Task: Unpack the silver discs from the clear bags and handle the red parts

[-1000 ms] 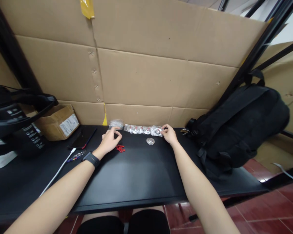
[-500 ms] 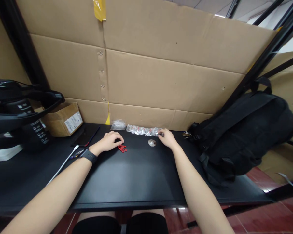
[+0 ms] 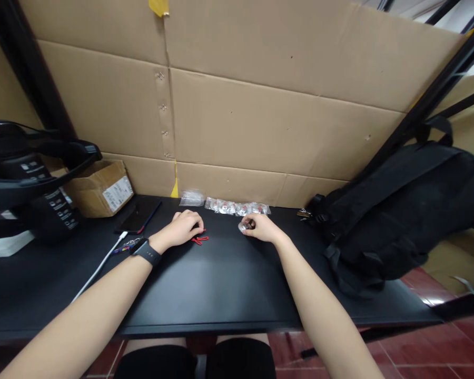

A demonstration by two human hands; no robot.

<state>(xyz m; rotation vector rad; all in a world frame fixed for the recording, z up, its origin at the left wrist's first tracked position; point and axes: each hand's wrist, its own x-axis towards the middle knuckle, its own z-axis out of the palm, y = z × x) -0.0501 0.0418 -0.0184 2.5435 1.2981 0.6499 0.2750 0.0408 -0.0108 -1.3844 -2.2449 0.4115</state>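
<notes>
Sits at a black worktop with both bare forearms stretched forward over it. Lays the left hand knuckles-up towards the back edge, a dark smartwatch on the wrist, fingers curled down so that the tips meet a small red clip lying flat on the surface. Cannot tell whether that grip is closed on the clip or only rests against it. Keeps the right hand apart from the left, thumb and fingertips drawn together on the right edge of a small round silvery disc — grip clamped on the disc, low at the surface; cannot tell whether it touches the worktop or clears it. Faces, just behind both hands, a row of clear packets with red and silver pieces inside, lined along the foot of a cardboard wall, and a lone clear bag just beside the row's left end. Has to the left a dark phone, a cardboard box, a white cable and a bulky black device — and to the right a black backpack slumped on the worktop's far end.
</notes>
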